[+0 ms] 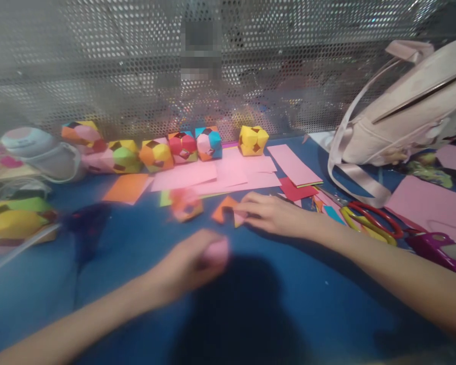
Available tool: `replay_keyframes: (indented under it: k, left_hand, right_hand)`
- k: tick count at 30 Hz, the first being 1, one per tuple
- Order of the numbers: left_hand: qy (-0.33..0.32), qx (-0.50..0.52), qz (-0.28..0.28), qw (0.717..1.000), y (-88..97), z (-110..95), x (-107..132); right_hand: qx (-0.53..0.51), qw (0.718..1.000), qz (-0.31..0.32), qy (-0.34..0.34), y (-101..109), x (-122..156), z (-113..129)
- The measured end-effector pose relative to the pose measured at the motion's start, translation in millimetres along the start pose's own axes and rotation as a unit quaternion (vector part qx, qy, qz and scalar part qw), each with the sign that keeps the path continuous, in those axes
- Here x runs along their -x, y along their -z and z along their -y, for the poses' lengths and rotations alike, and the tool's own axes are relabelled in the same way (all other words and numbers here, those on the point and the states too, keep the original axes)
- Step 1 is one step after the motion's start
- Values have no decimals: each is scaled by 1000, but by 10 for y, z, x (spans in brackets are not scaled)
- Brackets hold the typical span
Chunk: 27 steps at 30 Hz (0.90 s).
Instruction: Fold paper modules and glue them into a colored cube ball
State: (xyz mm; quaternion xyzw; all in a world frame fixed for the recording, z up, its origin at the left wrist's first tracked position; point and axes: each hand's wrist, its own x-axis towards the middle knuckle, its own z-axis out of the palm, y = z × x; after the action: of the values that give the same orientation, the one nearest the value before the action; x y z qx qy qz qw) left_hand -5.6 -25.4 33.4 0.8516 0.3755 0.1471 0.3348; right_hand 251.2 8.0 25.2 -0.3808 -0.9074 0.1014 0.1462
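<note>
Pink folded paper (217,252) is gripped in the curled left hand (192,263), blurred. Ahead of it the right hand (273,215) lies flat and spread, fingertips touching an orange folded piece (225,209) on the blue table (307,304). I judge this to be gathering folded units; lifting the piece calls for a fingertip pinch. Beyond the right hand, the pale backpack (410,121) hides its contents.

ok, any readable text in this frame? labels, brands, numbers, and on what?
No text can be read.
The patch on the perforated screen: blurred out, unreadable.
The backpack, paper cubes and scissors: no print shows.
The pink piece in the left hand and the orange piece at the right hand: motion-blurred, no marks show.
</note>
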Motion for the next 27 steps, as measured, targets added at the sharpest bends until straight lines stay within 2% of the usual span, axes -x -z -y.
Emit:
replay_keyframes:
  k: [4,8,10,14,18,24,27]
  left_hand:
    - [-55,-27,-47,997,-173,115,-33]
    - [-78,-51,-71,993,-249,170,-56]
    - [-63,-54,-82,993,-262,172,-67]
    - [13,-46,-110,993,-249,139,-86]
    - [72,-23,-144,987,-220,110,-96]
    - [112,49,-181,976,-210,121,-125]
    - [119,49,-182,975,-200,124,-137]
  right_hand:
    - [21,1000,17,-5,36,-33,55]
    - [-9,1000,27,-12,18,-76,51]
    - [-31,999,15,-25,6,-89,65]
    - [-96,994,-24,-48,14,-83,147]
    - [-174,977,-79,-92,12,-47,256]
    - [-200,954,-175,-134,-34,-30,350]
    - [-198,948,-201,-147,-39,-40,348]
